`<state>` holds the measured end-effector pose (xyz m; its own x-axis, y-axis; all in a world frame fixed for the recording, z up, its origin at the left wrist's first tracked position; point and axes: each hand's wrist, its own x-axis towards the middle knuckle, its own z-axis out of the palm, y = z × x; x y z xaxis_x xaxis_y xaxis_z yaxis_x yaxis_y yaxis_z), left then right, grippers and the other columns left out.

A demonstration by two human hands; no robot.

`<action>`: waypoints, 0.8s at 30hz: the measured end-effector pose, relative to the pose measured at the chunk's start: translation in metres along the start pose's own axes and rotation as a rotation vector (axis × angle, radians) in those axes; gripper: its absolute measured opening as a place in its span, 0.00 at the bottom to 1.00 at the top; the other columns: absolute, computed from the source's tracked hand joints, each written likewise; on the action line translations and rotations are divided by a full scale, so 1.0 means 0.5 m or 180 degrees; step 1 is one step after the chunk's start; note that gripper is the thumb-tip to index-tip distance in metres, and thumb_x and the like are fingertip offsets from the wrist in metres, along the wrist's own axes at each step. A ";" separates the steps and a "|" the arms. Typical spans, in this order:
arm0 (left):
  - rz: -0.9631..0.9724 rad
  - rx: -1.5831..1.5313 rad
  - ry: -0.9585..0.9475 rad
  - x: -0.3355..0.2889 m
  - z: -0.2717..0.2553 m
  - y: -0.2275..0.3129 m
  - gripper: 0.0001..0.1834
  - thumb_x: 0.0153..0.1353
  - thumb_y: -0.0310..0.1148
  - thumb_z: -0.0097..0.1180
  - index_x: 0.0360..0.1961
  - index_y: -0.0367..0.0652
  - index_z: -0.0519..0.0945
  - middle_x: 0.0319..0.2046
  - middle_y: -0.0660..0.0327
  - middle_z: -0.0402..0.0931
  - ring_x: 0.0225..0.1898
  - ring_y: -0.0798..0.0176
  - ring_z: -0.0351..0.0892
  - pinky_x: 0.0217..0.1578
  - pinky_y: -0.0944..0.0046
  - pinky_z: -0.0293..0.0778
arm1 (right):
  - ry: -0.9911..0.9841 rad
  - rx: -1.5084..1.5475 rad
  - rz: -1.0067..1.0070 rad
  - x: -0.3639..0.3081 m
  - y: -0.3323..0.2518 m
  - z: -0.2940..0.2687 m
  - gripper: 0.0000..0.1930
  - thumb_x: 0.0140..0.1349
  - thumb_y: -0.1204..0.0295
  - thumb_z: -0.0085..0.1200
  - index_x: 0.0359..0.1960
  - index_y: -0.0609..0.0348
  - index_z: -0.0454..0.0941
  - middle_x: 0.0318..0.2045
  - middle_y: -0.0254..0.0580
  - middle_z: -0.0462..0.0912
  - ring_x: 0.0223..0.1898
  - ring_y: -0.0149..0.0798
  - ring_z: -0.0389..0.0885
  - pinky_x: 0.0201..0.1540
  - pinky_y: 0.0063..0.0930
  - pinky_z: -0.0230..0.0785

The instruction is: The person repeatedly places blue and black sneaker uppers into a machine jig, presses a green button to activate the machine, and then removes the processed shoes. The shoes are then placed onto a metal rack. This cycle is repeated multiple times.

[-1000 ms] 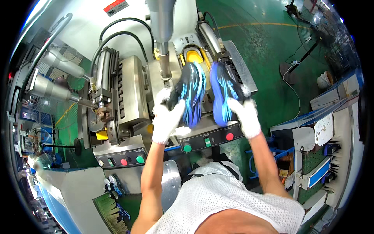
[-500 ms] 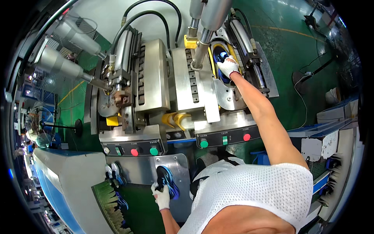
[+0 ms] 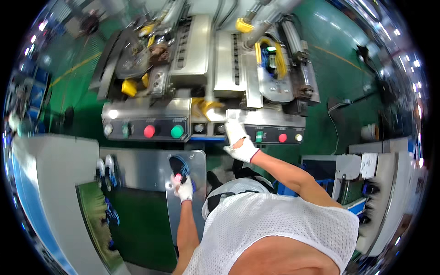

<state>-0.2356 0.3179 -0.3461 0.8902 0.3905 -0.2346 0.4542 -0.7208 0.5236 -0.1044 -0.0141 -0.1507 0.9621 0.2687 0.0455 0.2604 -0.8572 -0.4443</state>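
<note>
My left hand (image 3: 183, 189), in a white glove, closes on the near end of a dark sneaker (image 3: 177, 161) with blue lines, over a metal plate. A small pink patch shows by its fingers; I cannot make out what it is. My right hand (image 3: 243, 145), gloved too, reaches with fingers stretched over the left end of the right control panel (image 3: 270, 133), covering the spot there. Nothing shows in its grip. Another blue and black sneaker (image 3: 271, 62) sits in the yellow-edged cradle of the right press station (image 3: 276, 93).
The left station's panel (image 3: 137, 130) carries red and green buttons. Steel blocks (image 3: 192, 50) stand between the stations. Several sneakers (image 3: 109, 170) lie on the left, beside the green conveyor belt (image 3: 140, 229) and its bristle strip. A grey cabinet (image 3: 57, 183) stands further left.
My right hand has left the sneaker in the right station and come down to the control panel. My left hand keeps hold of its sneaker. The whole view has shifted.
</note>
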 end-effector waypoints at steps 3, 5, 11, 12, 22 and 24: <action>-0.0533 -0.1428 -0.0475 -0.025 -0.128 0.125 0.38 0.52 0.40 0.70 0.64 0.43 0.69 0.56 0.49 0.78 0.56 0.47 0.79 0.57 0.53 0.74 | -0.0350 -0.1068 -0.0258 -0.020 0.082 0.114 0.43 0.56 0.63 0.56 0.73 0.71 0.57 0.73 0.70 0.56 0.75 0.67 0.52 0.78 0.57 0.40; -0.0185 -0.0935 -0.0673 -0.031 -0.167 0.121 0.52 0.51 0.48 0.73 0.72 0.37 0.61 0.68 0.42 0.66 0.68 0.44 0.68 0.67 0.53 0.66 | -0.0168 -0.1094 0.0021 -0.035 0.030 0.038 0.50 0.53 0.58 0.64 0.74 0.69 0.55 0.75 0.65 0.53 0.77 0.63 0.48 0.79 0.50 0.39; 0.0347 -0.0816 -0.0242 0.038 -0.300 -0.147 0.40 0.60 0.49 0.67 0.66 0.34 0.70 0.65 0.43 0.69 0.67 0.43 0.69 0.66 0.52 0.66 | -0.0417 -0.0823 0.0543 -0.128 -0.106 0.007 0.46 0.58 0.74 0.64 0.76 0.66 0.51 0.74 0.62 0.58 0.76 0.53 0.56 0.77 0.41 0.48; 0.0110 -0.1114 0.0216 0.073 -0.326 -0.236 0.33 0.61 0.44 0.66 0.61 0.34 0.74 0.59 0.44 0.74 0.62 0.43 0.73 0.63 0.50 0.69 | -0.0457 -0.0520 0.0409 -0.158 -0.095 0.020 0.45 0.60 0.70 0.63 0.76 0.66 0.51 0.74 0.60 0.60 0.74 0.52 0.62 0.75 0.39 0.52; -0.1485 0.0796 0.1751 0.205 -0.756 -0.877 0.36 0.52 0.46 0.69 0.61 0.41 0.75 0.57 0.47 0.78 0.59 0.41 0.76 0.60 0.47 0.70 | -0.2341 -0.1433 0.2398 -0.330 -0.038 0.033 0.42 0.55 0.53 0.66 0.68 0.64 0.68 0.63 0.57 0.77 0.64 0.53 0.76 0.66 0.40 0.67; -0.1644 0.0173 0.0526 0.249 -0.778 -0.840 0.48 0.50 0.61 0.67 0.67 0.43 0.71 0.64 0.49 0.75 0.65 0.39 0.72 0.66 0.47 0.63 | -0.2328 -0.1321 0.2469 -0.363 -0.020 0.040 0.42 0.55 0.48 0.65 0.67 0.62 0.70 0.62 0.59 0.78 0.64 0.55 0.76 0.67 0.41 0.66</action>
<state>-0.3293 0.8918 -0.2764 0.5353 0.7833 -0.3161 0.8361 -0.4381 0.3302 -0.2834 -0.0457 -0.1724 0.6334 -0.3213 -0.7040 -0.2460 -0.9461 0.2105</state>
